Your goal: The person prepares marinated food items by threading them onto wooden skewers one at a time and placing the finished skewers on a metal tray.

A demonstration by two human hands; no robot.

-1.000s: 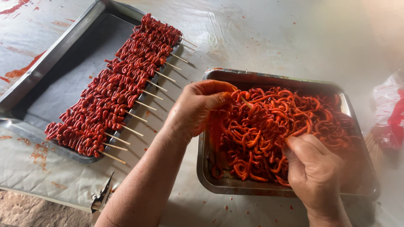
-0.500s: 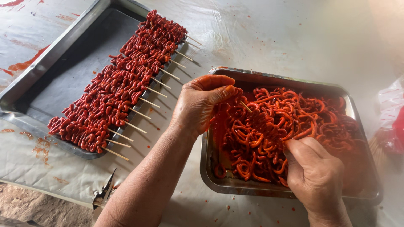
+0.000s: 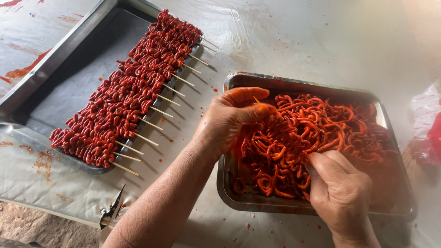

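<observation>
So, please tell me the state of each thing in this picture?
Left hand: closed on a skewer being loaded.
Right hand: pinching red strips.
Small tray: filled with loose red strips.
Large tray: half filled.
Finished skewers: lying in one row.

The left hand [image 3: 232, 119] covers most of a thin skewer [image 3: 255, 99], so only its tip shows above the fingers. The right hand [image 3: 340, 193] curls over the red strips [image 3: 317, 133], and what its grip holds cannot be told. It also hides part of the steel tray's [image 3: 257, 202] near rim. The bigger tray [image 3: 55, 59] runs off the top edge. At the right edge a red and white bag [image 3: 429, 128] is blurred and cut off. Both forearms leave at the bottom edge.
</observation>
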